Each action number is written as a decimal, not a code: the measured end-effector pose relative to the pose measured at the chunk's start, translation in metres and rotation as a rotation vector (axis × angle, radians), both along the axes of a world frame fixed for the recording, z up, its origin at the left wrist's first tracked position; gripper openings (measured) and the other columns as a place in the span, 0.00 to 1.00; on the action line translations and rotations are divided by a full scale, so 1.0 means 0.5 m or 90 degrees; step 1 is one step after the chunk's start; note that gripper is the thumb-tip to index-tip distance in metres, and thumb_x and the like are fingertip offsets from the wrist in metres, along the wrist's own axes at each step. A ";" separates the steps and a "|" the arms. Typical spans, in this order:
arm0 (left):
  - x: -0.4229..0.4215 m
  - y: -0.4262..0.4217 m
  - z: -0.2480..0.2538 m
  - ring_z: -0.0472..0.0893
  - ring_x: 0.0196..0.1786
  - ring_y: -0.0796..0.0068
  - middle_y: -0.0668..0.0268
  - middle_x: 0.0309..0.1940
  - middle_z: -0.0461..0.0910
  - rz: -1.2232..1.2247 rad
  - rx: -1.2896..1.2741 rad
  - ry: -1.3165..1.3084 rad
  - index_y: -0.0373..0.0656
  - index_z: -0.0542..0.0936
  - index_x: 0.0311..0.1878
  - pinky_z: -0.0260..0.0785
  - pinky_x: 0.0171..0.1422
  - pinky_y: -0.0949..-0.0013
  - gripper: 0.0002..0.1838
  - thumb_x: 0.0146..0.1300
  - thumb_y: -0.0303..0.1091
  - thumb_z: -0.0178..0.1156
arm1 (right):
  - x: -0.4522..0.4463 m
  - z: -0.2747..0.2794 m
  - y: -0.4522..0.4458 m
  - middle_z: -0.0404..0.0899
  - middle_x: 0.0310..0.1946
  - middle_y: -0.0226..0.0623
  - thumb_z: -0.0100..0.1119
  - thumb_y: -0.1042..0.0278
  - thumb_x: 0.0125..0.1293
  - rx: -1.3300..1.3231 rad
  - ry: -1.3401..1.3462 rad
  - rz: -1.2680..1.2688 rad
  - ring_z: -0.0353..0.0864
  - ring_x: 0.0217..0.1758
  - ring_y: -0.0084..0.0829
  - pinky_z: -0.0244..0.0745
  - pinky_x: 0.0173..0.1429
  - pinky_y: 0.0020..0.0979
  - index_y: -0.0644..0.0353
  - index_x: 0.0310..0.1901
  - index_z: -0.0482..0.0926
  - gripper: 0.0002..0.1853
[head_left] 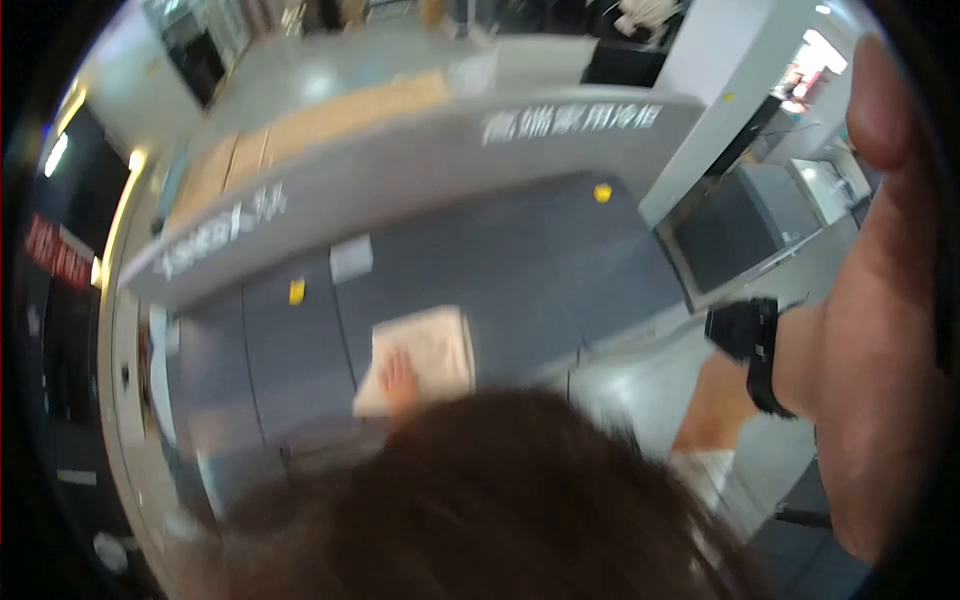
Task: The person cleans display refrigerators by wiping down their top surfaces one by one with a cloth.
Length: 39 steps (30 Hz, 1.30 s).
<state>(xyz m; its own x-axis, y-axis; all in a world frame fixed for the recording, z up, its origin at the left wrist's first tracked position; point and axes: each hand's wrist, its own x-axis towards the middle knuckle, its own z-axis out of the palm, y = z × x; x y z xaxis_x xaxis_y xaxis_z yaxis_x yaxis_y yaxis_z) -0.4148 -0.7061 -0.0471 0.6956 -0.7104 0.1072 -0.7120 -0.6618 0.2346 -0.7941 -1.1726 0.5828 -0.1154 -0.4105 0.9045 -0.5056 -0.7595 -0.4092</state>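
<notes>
My left hand (398, 380) lies flat on a folded, pale beige cloth (440, 350), its fingers a little apart and blurred. Under the cloth is the dark grey top (450, 250) of a long row of cabinets. Close to the camera at the right edge is my right hand (870, 330), raised and large in view. One digit of it stretches upward, and nothing shows in it; its other fingers are cut off by the dark border. A black watch (763, 350) is on that wrist. Hair covers the bottom middle of the view.
A grey signboard (420, 150) with white lettering runs along the back of the cabinets. Yellow stickers (297, 291) and a white card (351, 259) lie on the top. A white pillar (735, 90) and a dark-fronted cabinet (725, 240) stand to the right. Cardboard (340, 115) lies behind the board.
</notes>
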 end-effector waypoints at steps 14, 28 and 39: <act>0.017 -0.060 0.038 0.47 0.89 0.57 0.64 0.88 0.51 0.047 0.034 0.022 0.50 0.53 0.87 0.38 0.88 0.41 0.37 0.78 0.38 0.50 | 0.028 -0.022 -0.014 0.83 0.61 0.46 0.64 0.71 0.71 -0.099 0.064 0.029 0.85 0.62 0.42 0.80 0.64 0.39 0.60 0.59 0.82 0.16; 0.022 -0.023 0.020 0.53 0.87 0.56 0.66 0.86 0.54 0.023 0.018 -0.040 0.52 0.57 0.86 0.42 0.87 0.38 0.35 0.78 0.42 0.51 | 0.433 -0.393 0.330 0.85 0.58 0.44 0.62 0.74 0.72 -0.169 0.065 0.462 0.86 0.60 0.40 0.81 0.61 0.38 0.59 0.57 0.83 0.14; -0.010 0.000 0.047 0.56 0.86 0.55 0.64 0.85 0.58 0.058 -0.031 0.003 0.52 0.58 0.85 0.45 0.86 0.40 0.34 0.78 0.38 0.51 | 0.545 -1.130 0.460 0.64 0.78 0.57 0.60 0.63 0.73 0.429 0.686 0.604 0.67 0.78 0.57 0.70 0.77 0.48 0.62 0.71 0.73 0.27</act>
<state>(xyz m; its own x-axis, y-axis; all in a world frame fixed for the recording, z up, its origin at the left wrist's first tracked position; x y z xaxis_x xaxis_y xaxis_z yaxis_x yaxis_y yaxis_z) -0.4200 -0.7060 -0.0236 0.7579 -0.6379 0.1367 -0.6481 -0.7119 0.2707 -0.5217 -0.9428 0.0177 0.9539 -0.2995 0.0190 -0.2367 -0.7899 -0.5657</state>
